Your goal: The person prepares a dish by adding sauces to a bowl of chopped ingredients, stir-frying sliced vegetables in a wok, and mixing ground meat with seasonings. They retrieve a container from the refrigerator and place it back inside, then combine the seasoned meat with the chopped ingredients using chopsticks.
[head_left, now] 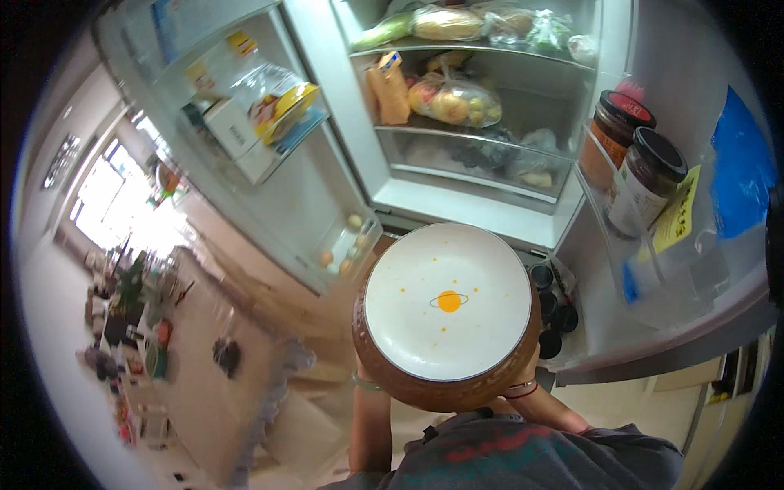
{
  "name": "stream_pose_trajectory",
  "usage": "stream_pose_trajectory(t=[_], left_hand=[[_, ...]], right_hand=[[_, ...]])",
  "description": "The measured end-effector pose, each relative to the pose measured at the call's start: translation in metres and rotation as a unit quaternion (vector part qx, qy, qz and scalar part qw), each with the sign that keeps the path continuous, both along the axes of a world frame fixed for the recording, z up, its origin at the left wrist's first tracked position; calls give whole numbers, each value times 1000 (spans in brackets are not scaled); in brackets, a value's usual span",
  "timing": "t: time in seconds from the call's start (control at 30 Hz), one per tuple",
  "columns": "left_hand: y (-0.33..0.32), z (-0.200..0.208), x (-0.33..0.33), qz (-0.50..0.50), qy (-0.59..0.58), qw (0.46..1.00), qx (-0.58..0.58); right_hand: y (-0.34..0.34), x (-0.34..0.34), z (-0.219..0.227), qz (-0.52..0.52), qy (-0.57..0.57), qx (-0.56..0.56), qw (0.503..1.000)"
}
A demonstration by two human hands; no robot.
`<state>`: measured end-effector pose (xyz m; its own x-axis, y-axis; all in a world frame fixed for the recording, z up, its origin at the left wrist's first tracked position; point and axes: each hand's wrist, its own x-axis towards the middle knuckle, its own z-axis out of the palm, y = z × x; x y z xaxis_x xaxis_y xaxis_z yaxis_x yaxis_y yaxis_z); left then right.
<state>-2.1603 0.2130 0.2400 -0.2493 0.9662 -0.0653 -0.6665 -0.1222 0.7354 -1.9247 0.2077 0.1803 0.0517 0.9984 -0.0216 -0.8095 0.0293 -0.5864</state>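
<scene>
I see two bare hands at the lower centre of the frame, one on each side of a round brown pot (445, 398). The left hand (358, 365) is pressed to its left flank and the right hand (529, 368) to its right, both clasped on the pot; most of the fingers are hidden by it. A pale green bangle (365, 382) circles the left wrist and a red band (520, 389) the right. On top of the pot, covering its mouth, sits a white plate (449, 331) with an orange dot, ringed by a thin dark line, and smaller orange spots. Below it shows a dark grey shirt (531, 461) with a red and green print.

Just beyond the pot stands an open refrigerator (465, 206). Its upper shelf, top centre, carries bagged produce (447, 23); the shelf below has a knotted clear bag (455, 102) of round produce. On the left door are a white carton (234, 131), a yellow packet (287, 114) and, lower down, eggs (353, 241). At the right of the frame, the other door's rack holds two dark-lidded jars (647, 181). Far left, a bright window (110, 192) glares.
</scene>
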Motion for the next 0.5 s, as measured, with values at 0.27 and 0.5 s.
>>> stream_pose_trajectory(t=[0.27,0.5], left_hand=[[128,12,-1,-125,4,992,-31],[248,38,16,-242,-46,969,-17]], right_hand=[[69,-13,19,-99,38,56,993],[163,-4,-10,-371,-415,-6,831]])
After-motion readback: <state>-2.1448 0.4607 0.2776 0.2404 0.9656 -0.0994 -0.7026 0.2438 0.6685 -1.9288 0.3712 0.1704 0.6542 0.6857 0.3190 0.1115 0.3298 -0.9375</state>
